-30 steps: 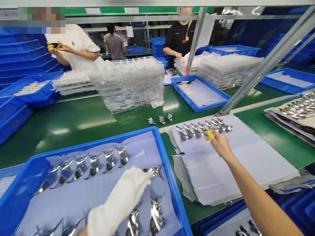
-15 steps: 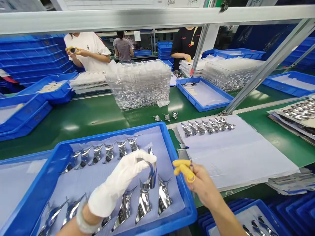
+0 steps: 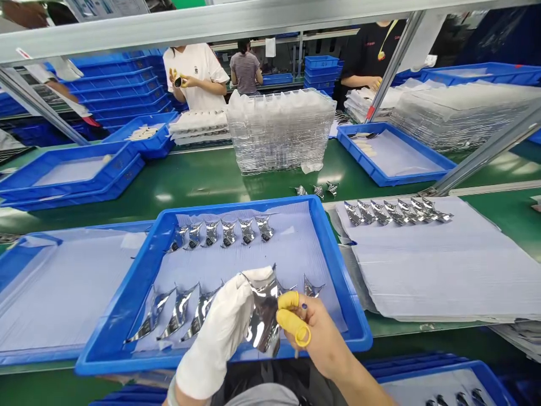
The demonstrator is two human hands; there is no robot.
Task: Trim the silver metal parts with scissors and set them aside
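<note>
My left hand, in a white glove, is closed on a shiny, curved chrome metal piece with pointed corners, held up over the front of a blue tray. My right hand, with yellow finger cots, is at the piece's right edge; its fingers are closed around a thin stick with a blue end, mostly hidden in the hand. Inside the lined tray, similar chrome pieces lie in a back row and a front row, the latter partly covered by my hands.
White paper sheets at right carry a row of chrome pieces. Three small pieces lie behind the tray. Beyond stand a stack of clear plastic trays and another blue tray. A metal bar crosses above. Co-workers are across the bench.
My left hand has lifted and turned the chrome piece, bringing it nearer to me. My right hand has come in from beside the tray to the piece's edge. The view has shifted left.
</note>
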